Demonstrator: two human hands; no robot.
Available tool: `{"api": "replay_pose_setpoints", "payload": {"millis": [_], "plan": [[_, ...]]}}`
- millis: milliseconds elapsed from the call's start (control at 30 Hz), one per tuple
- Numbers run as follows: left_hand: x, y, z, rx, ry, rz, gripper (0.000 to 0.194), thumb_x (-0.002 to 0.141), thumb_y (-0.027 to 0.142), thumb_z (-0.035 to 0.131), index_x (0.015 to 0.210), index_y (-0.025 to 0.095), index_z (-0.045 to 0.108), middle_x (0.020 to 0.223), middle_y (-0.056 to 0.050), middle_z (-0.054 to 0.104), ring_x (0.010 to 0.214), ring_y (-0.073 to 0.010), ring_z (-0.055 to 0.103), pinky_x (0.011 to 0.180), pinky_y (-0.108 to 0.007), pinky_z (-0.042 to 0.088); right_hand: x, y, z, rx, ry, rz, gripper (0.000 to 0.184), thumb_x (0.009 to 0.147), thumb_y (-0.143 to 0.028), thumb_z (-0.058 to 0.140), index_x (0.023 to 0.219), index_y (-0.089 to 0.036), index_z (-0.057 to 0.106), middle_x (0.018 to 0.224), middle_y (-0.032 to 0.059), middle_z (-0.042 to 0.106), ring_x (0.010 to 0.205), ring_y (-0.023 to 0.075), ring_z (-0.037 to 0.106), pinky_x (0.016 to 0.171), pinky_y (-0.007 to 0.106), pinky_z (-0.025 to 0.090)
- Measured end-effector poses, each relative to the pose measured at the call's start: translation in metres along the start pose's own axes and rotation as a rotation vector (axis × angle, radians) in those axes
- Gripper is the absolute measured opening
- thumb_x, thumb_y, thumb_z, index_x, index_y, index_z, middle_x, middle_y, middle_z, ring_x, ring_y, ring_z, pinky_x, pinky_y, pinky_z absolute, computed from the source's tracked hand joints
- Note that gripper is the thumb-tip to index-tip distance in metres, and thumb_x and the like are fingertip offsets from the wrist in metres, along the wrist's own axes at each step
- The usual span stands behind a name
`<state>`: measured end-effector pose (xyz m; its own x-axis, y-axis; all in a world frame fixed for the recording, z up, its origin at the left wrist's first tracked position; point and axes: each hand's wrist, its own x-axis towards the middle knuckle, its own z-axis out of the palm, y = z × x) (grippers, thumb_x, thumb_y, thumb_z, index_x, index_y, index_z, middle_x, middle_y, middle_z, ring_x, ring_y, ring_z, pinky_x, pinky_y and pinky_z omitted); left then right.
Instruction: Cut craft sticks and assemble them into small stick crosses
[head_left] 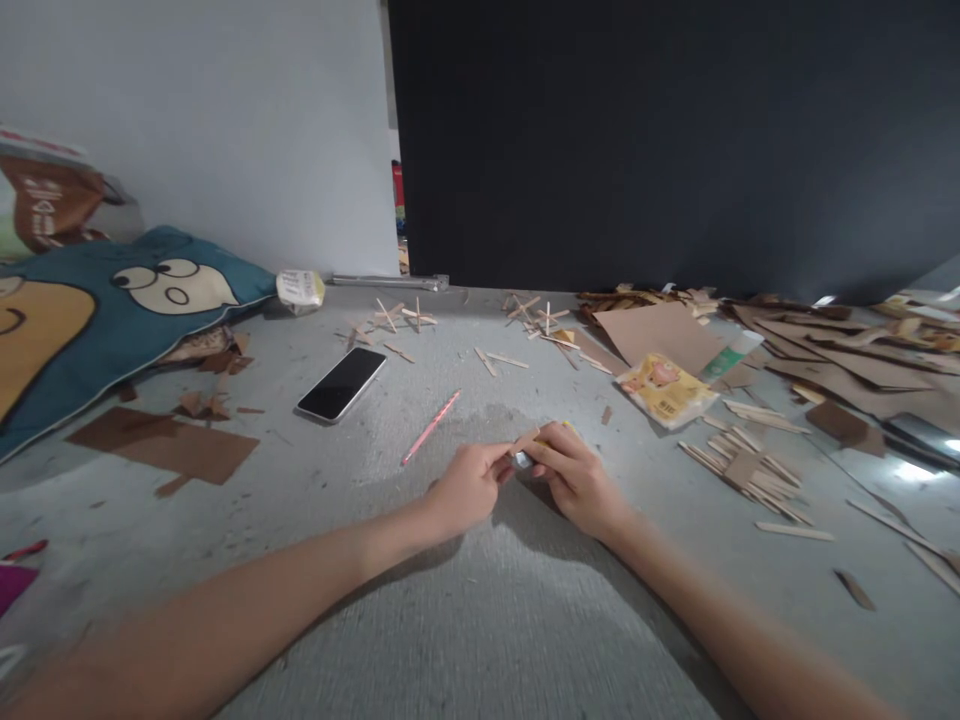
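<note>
Both my hands meet above the grey surface, closed around small things. My left hand (pixel 469 488) pinches near the end of a small brown cardboard piece (pixel 525 440). My right hand (pixel 577 475) grips the same piece from the other side, its fingers bent over it. A silvery-white bit (pixel 521 460) shows below the piece, between the hands, and a little yellow shows behind my right fingers; what these belong to is mostly hidden. A pink patterned pencil (pixel 430 428) lies just beyond my left hand.
A phone (pixel 342 384) lies at left, near a blue cartoon pillow (pixel 172 300) and a cardboard sheet (pixel 165 445). Wooden sticks (pixel 750 470), a yellow packet (pixel 664 390) and cardboard scraps (pixel 840 350) lie at right. Joined stick pieces (pixel 405 316) stand near the back wall.
</note>
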<state>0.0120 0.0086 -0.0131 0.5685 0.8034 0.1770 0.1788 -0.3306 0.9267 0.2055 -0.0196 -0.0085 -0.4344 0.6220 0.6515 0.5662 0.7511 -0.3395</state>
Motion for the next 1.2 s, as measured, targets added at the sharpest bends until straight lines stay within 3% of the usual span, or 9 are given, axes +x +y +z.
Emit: {"api": "replay_pose_setpoints", "payload": {"millis": [167, 467, 567, 767, 933, 1200], "plan": [[-0.001, -0.001, 0.000, -0.079, -0.012, -0.034, 0.025, 0.087, 0.021, 0.047, 0.088, 0.014, 0.072, 0.073, -0.001, 0.053, 0.069, -0.0131, 0.043, 0.066, -0.023, 0.037, -0.001, 0.001, 0.000, -0.017, 0.003, 0.006, 0.042, 0.101, -0.008, 0.042, 0.129, -0.025, 0.068, 0.094, 0.0081, 0.066, 0.085, 0.0216, 0.059, 0.076, 0.038, 0.049], [-0.005, 0.007, -0.002, -0.187, -0.019, -0.060, 0.019, 0.086, 0.020, 0.047, 0.079, 0.016, 0.064, 0.063, 0.005, 0.037, 0.061, -0.0114, 0.031, 0.060, -0.023, 0.031, -0.001, 0.000, 0.000, 0.019, 0.000, 0.021, 0.040, 0.102, -0.008, 0.041, 0.125, -0.025, 0.069, 0.096, 0.0083, 0.066, 0.086, 0.0221, 0.060, 0.078, 0.039, 0.050], [-0.006, 0.009, -0.003, -0.147, -0.029, -0.038, 0.022, 0.086, 0.019, 0.045, 0.084, 0.016, 0.067, 0.064, 0.004, 0.039, 0.061, -0.0120, 0.033, 0.062, -0.024, 0.031, -0.001, -0.001, 0.000, 0.032, 0.000, 0.005, 0.040, 0.102, -0.007, 0.043, 0.126, -0.026, 0.068, 0.097, 0.0075, 0.067, 0.087, 0.0218, 0.059, 0.078, 0.038, 0.049], [-0.007, 0.010, -0.005, 0.048, -0.031, -0.024, 0.020, 0.083, 0.019, 0.046, 0.071, 0.016, 0.061, 0.063, 0.004, 0.041, 0.063, -0.0128, 0.034, 0.063, -0.025, 0.030, -0.002, -0.004, -0.003, 0.001, -0.027, -0.026, 0.039, 0.102, -0.008, 0.044, 0.129, -0.025, 0.065, 0.100, 0.0085, 0.068, 0.088, 0.0232, 0.057, 0.080, 0.039, 0.048], [-0.006, 0.012, -0.006, 0.033, -0.048, -0.012, 0.021, 0.084, 0.020, 0.047, 0.076, 0.015, 0.067, 0.068, 0.002, 0.047, 0.067, -0.0135, 0.036, 0.067, -0.025, 0.033, -0.001, -0.005, -0.002, -0.020, -0.034, -0.028, 0.039, 0.102, -0.008, 0.042, 0.129, -0.024, 0.065, 0.099, 0.0098, 0.067, 0.087, 0.0234, 0.057, 0.078, 0.039, 0.048], [-0.009, 0.017, -0.009, -0.081, -0.089, -0.035, 0.021, 0.086, 0.021, 0.048, 0.073, 0.017, 0.064, 0.066, 0.002, 0.043, 0.064, -0.0131, 0.036, 0.063, -0.025, 0.033, -0.003, 0.000, -0.004, 0.047, -0.044, -0.033, 0.034, 0.101, -0.009, 0.042, 0.115, -0.022, 0.069, 0.095, 0.0095, 0.066, 0.084, 0.0230, 0.058, 0.077, 0.039, 0.051]]}}
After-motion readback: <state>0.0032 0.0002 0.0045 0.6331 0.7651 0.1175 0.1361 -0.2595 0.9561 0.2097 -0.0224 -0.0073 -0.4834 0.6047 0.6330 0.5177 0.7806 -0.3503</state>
